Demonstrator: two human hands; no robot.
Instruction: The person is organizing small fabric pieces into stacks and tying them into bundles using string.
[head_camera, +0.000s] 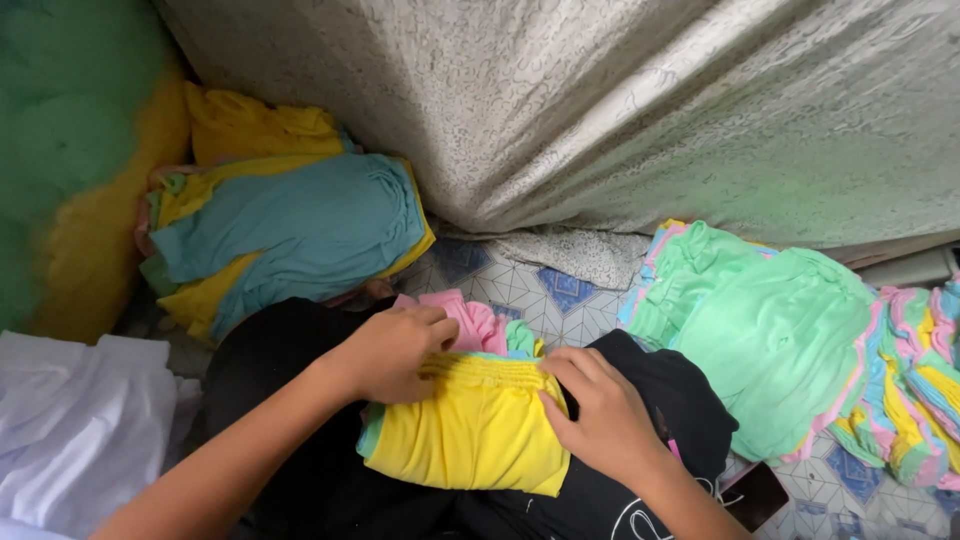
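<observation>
Both hands (490, 385) gripping a yellow folded garment (475, 430) over patterned floor tiles (560, 290), pale draped cloth (600, 110) behind.

Your tiled floor (560, 290) carries a teal-and-yellow pile (290, 235) at its left edge and a mint pile (770, 330) at its right.

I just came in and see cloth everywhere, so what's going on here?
A person sits on the tiled floor with a small folded stack of garments, yellow on top, on their lap. The left hand and right hand both press on its gathered edge. A teal and yellow pile lies to the left, a mint green pile to the right, and white cloth at the near left.
</observation>
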